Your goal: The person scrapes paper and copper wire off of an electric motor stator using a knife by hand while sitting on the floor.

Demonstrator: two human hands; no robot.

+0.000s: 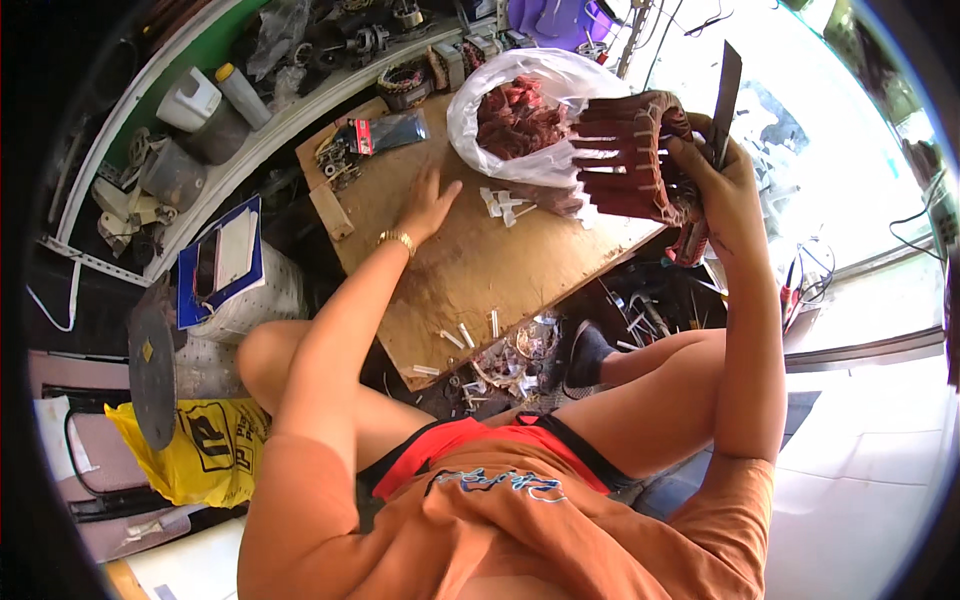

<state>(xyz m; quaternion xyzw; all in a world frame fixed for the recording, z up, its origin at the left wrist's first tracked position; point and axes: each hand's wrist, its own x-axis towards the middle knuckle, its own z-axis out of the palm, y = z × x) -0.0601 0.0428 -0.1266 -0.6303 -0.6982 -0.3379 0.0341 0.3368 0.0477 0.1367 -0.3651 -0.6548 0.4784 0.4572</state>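
Observation:
My right hand (728, 180) grips a cylindrical motor stator (625, 150) with reddish-brown windings and pale strips, along with a dark flat blade (730, 80) pointing upward. The stator overlaps a white plastic bag (470, 105) holding tangled reddish material (515, 125). My left hand (425, 208) is over the plywood board (450, 280), fingers apart and empty; whether it touches the board I cannot tell. Small white pieces (503, 206) lie right of it, and short white strips (455, 338) near the board's front edge.
A packet (395, 130) and small metal parts (335, 160) lie on the board's far left. A cluttered shelf (210, 100) curves behind. A blue folder (220, 260) tops a container at left, above a yellow bag (180, 455). Debris and tools (510, 370) lie under the board.

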